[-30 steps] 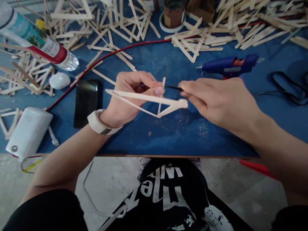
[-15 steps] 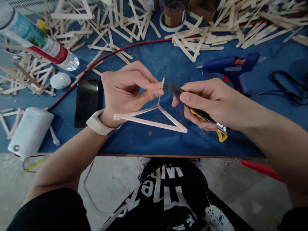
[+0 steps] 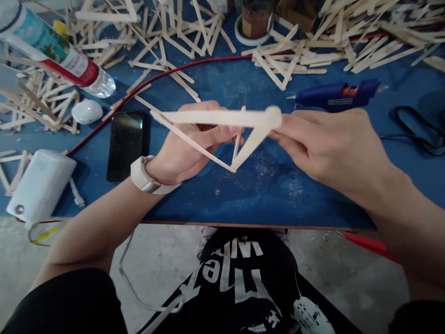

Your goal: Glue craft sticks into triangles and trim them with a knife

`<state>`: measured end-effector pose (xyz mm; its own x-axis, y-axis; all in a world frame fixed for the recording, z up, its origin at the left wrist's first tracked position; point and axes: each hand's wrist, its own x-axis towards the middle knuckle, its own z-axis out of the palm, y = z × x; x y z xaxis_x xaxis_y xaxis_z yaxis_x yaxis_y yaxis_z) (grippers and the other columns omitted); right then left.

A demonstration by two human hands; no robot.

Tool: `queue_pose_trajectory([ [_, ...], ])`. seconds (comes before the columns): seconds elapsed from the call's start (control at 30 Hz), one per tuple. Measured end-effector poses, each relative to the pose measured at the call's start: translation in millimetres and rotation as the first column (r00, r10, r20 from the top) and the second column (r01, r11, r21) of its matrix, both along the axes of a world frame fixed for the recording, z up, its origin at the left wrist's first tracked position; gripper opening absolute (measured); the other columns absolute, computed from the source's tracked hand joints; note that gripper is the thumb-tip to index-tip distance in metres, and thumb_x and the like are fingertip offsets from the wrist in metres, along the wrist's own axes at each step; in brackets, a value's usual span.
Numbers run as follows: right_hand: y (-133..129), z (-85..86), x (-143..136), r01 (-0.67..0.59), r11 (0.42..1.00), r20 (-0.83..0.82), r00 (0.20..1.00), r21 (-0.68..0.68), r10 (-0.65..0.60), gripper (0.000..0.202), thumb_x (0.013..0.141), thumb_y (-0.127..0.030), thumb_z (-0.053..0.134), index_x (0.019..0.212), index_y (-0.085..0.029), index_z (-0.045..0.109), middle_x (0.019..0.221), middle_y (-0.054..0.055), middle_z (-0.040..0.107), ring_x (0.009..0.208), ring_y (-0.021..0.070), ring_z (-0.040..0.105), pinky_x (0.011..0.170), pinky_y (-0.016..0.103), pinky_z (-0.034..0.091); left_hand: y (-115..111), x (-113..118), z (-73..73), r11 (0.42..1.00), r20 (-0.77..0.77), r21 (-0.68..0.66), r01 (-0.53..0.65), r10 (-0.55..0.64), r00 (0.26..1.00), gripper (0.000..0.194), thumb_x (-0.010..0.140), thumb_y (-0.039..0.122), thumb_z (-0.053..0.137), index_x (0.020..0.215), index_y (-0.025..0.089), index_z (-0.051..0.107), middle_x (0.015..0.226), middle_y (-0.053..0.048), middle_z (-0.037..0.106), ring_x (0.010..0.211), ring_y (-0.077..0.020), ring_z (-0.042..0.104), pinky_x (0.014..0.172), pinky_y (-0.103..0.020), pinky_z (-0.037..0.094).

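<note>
My left hand (image 3: pixel 198 148) is closed, pinching a thin wooden craft stick (image 3: pixel 238 143) between thumb and finger. This stick joins a triangle of craft sticks (image 3: pixel 208 117) at its lower corner. The triangle is tilted up towards me, its long side across the top and partly in front of my left hand. My right hand (image 3: pixel 323 144) is closed, back upwards, with its fingertips near the triangle's right corner. The black and yellow utility knife seen in it earlier is hidden now.
A blue glue gun (image 3: pixel 337 96) lies beyond my right hand. A phone (image 3: pixel 125 146), power bank (image 3: pixel 41 185), earbud case (image 3: pixel 86 112) and bottle (image 3: pixel 66 58) are on the left. Loose craft sticks (image 3: pixel 361 32) pile along the back, and a red cable (image 3: pixel 149 83) crosses the table.
The triangle has swung up from below my left hand to in front of it. My right hand has turned over, back upwards, and the knife has gone out of sight.
</note>
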<state>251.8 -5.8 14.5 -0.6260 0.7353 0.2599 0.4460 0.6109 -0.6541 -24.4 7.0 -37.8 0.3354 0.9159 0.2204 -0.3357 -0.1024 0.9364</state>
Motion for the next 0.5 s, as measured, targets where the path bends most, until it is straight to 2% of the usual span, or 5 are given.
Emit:
queue_pose_trajectory([
  [0.13,2.6,0.9,-3.1,-0.079,0.957,-0.183,0.983,-0.279,0.027,0.032,0.121,-0.054,0.065,0.114,-0.026,0.078,0.07,-0.003,0.064,0.053,0.0121,0.05,0.05,0.03,0.036,2.3,3.4,4.4,0.906,-0.007,0.394,-0.152,0.168,0.986,0.017,0.09,0.025,0.109,0.099,0.028,0.096,0.087,-0.003,0.086,0.072,-0.0142,0.08,0.061,-0.028,0.061],
  [0.27,8.3,-3.3,-1.9,-0.328,0.66,-0.391,0.919,-0.676,0.057,0.041,0.115,-0.062,0.074,0.117,-0.022,0.077,0.067,-0.006,0.067,0.04,0.0071,0.048,0.04,0.025,0.037,3.5,-1.6,16.1,0.697,-0.1,0.688,-0.202,0.366,0.925,0.024,0.083,0.036,0.113,0.101,0.029,0.097,0.084,-0.005,0.085,0.072,-0.0149,0.074,0.059,-0.031,0.055],
  [0.33,9.7,-4.9,-0.9,-0.387,0.547,-0.423,0.904,-0.742,0.066,0.04,0.115,-0.061,0.074,0.12,-0.021,0.076,0.066,-0.007,0.066,0.037,0.0071,0.048,0.039,0.025,0.038,4.8,-5.4,19.4,0.675,-0.186,0.726,-0.133,0.379,0.907,0.023,0.087,0.035,0.111,0.106,0.034,0.097,0.09,-0.003,0.086,0.074,-0.0166,0.075,0.062,-0.034,0.057],
  [0.4,9.0,-4.9,-1.2,-0.357,0.579,-0.396,0.916,-0.733,0.064,0.036,0.118,-0.058,0.071,0.121,-0.022,0.077,0.066,-0.007,0.066,0.037,0.0076,0.048,0.039,0.026,0.038,6.6,-7.2,18.3,0.667,-0.188,0.736,-0.118,0.369,0.91,0.021,0.089,0.031,0.109,0.106,0.034,0.097,0.089,-0.003,0.086,0.074,-0.0169,0.073,0.061,-0.034,0.055],
  [0.5,5.0,-2.2,-3.3,-0.157,0.865,-0.22,0.974,-0.477,0.056,0.028,0.123,-0.045,0.065,0.11,-0.024,0.078,0.068,-0.006,0.066,0.044,0.0087,0.05,0.046,0.028,0.038,7.8,-5.5,10.6,0.727,-0.14,0.668,-0.158,0.332,0.933,0.018,0.089,0.027,0.109,0.103,0.029,0.097,0.082,-0.003,0.083,0.071,-0.0146,0.071,0.055,-0.029,0.049],
])
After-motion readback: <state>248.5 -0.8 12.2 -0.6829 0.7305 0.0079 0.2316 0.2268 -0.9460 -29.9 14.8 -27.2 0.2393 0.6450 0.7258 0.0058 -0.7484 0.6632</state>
